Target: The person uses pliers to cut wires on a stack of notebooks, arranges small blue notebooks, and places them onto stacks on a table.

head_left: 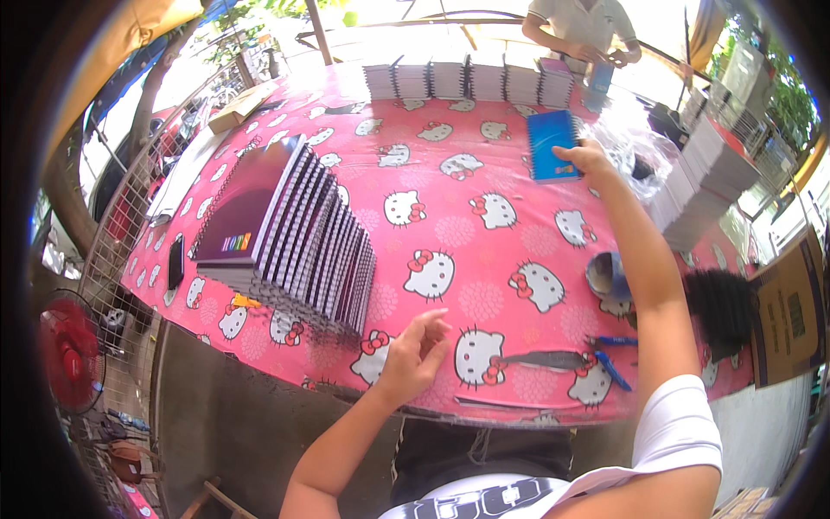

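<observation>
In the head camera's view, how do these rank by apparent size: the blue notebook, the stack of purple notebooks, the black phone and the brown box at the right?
Largest to smallest:
1. Stack of purple notebooks
2. Brown box
3. Blue notebook
4. Black phone

Nearness to the camera may affect this.

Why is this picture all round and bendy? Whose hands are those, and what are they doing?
There's no robot here! A person wears a camera on their head, looking down. Its very wide fisheye lens makes straight edges look bent. The hands near the middle are that person's own. The right hand holds a blue notebook; the left hand holds nothing. On the pink tablecloth with cat faces are a tall stack of purple notebooks, pliers with blue handles and, at the far edge, more stacks. Another person is over there, too.
</observation>
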Demonstrator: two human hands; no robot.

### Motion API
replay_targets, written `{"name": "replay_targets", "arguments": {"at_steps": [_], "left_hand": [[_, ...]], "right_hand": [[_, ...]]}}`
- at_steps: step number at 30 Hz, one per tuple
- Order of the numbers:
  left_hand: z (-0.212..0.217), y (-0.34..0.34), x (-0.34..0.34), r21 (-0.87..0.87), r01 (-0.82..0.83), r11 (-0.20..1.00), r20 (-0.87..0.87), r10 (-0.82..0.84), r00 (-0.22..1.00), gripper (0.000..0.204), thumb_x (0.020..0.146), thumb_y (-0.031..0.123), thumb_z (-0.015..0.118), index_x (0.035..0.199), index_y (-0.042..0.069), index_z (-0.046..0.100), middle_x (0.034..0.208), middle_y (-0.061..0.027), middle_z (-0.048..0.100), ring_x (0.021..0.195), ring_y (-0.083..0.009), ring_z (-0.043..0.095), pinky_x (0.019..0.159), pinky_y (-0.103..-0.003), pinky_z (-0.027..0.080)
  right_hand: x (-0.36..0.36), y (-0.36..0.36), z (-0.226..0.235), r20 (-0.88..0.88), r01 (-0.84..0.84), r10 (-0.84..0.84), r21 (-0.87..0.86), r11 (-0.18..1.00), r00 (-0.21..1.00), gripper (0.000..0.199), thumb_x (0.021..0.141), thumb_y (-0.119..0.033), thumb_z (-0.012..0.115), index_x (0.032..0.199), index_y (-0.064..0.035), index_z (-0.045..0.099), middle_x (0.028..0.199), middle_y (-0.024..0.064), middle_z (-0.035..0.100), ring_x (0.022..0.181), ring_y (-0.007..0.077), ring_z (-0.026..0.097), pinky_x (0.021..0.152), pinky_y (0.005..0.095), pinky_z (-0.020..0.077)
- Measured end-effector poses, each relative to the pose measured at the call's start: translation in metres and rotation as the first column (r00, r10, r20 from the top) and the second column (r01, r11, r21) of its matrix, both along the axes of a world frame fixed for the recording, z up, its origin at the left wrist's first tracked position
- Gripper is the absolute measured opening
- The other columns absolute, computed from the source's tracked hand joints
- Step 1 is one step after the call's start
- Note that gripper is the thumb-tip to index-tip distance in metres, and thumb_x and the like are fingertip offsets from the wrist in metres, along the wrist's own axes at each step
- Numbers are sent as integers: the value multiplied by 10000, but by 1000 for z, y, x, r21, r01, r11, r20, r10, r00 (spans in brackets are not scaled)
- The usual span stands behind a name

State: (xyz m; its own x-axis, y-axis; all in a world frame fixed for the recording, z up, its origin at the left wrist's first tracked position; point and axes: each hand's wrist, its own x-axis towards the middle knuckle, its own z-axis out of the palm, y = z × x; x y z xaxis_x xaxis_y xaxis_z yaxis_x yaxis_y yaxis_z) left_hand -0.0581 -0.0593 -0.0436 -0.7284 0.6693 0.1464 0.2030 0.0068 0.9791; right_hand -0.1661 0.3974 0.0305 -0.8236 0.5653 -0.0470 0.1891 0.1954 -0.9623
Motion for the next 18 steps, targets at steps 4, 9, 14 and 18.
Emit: {"name": "replay_targets", "arguments": {"at_steps": [4, 9, 14, 18], "left_hand": [[6, -6, 1, -73, -64, 995, -80, 58, 995, 418, 890, -16, 604, 1287, 24, 479, 981, -57, 621, 842, -93, 594, 739, -232, 497], [-2, -12, 6, 11, -77, 997, 77, 76, 994, 625, 904, -28, 574, 1428, 58, 246, 1031, -94, 607, 890, -122, 609, 787, -249, 497], [-1, 2, -3, 11, 63, 998, 108, -64, 992, 699, 902, -74, 532, 1457, 87, 139, 1093, -120, 554, 952, -139, 585, 867, -274, 487], [3, -13, 5, -47, -37, 998, 91, 41, 995, 688, 901, -71, 537, 1456, 87, 162, 1088, -115, 553, 943, -131, 581, 858, -267, 485]], "right_hand": [[-62, 49, -11, 242, 240, -275, 163, 957, 930, 285, 791, -133, 777, 978, 37, 648, 870, 97, 673, 659, 177, 647, 588, 337, 537], [-116, 95, -53, 420, 131, -151, 75, 988, 895, 443, 785, -283, 792, 1064, 32, 652, 992, 115, 677, 843, 213, 657, 694, 377, 512], [-113, 186, -63, 638, -28, -222, 357, 934, 738, 514, 807, -369, 757, 1139, 6, 640, 1123, 159, 657, 1027, 265, 632, 841, 406, 497], [-139, 78, -51, 699, -257, -286, 562, 786, 655, 574, 815, -379, 736, 1231, -13, 586, 1189, 192, 629, 1100, 295, 616, 887, 412, 496]]}}
